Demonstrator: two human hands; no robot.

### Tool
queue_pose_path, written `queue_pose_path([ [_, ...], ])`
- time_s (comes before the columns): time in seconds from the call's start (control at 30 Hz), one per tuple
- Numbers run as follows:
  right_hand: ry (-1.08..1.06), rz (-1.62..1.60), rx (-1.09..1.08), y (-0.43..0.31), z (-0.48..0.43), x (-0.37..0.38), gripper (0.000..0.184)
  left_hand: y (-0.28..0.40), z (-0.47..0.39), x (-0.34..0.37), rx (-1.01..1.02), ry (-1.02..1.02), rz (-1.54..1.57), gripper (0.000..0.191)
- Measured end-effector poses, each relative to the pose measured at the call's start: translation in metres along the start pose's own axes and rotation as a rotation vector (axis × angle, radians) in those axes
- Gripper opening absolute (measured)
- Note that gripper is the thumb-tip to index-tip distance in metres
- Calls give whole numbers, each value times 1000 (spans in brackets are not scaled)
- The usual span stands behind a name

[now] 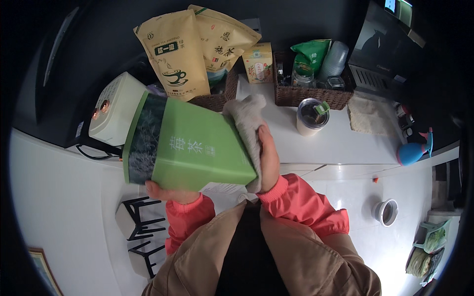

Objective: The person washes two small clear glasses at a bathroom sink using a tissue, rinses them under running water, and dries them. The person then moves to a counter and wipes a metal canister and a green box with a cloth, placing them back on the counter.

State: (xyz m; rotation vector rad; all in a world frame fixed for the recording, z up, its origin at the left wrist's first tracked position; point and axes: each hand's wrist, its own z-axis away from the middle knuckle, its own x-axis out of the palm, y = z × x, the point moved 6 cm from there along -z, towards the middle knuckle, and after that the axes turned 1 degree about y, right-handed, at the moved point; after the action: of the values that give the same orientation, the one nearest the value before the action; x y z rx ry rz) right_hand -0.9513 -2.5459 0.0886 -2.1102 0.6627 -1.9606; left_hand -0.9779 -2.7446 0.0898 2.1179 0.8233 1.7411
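Observation:
A large green tea box [200,144] with a dark, tree-patterned band is held on its side in front of my body, above the counter's front edge. My left hand [172,192] grips its lower edge near the banded end, with most of the fingers hidden beneath. At the opposite end, my right hand [269,159] presses a greyish cloth [247,114] flat against the box's end face. The cloth bunches up above the fingers and hangs below the palm. Pale writing runs over the green side, and a white label shows along the lower edge.
On the white counter [266,140] stand kraft tea pouches [177,55], a yellow carton [258,64], a wicker basket [313,97] and a lidded cup [311,120]. A cream appliance [116,109] stands left; a blue spray bottle [411,152] stands right. Stools [127,218] and a bin [385,213] are below.

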Motion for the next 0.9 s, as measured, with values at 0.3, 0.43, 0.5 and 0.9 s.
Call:
queue_pose_path([
  [0.3,4,-244,416,49,4,-23,43,15,28,6,344,-2,-529,82],
  [0.43,159,-205,711,33,24,-42,39,-5,19,13,432,-54,-551,82],
  [0.5,-118,427,497,-17,25,-53,39,-6,15,10,487,31,-630,82],
  [0.9,48,2452,-364,19,-84,-112,49,38,21,-2,587,209,-838,93],
])
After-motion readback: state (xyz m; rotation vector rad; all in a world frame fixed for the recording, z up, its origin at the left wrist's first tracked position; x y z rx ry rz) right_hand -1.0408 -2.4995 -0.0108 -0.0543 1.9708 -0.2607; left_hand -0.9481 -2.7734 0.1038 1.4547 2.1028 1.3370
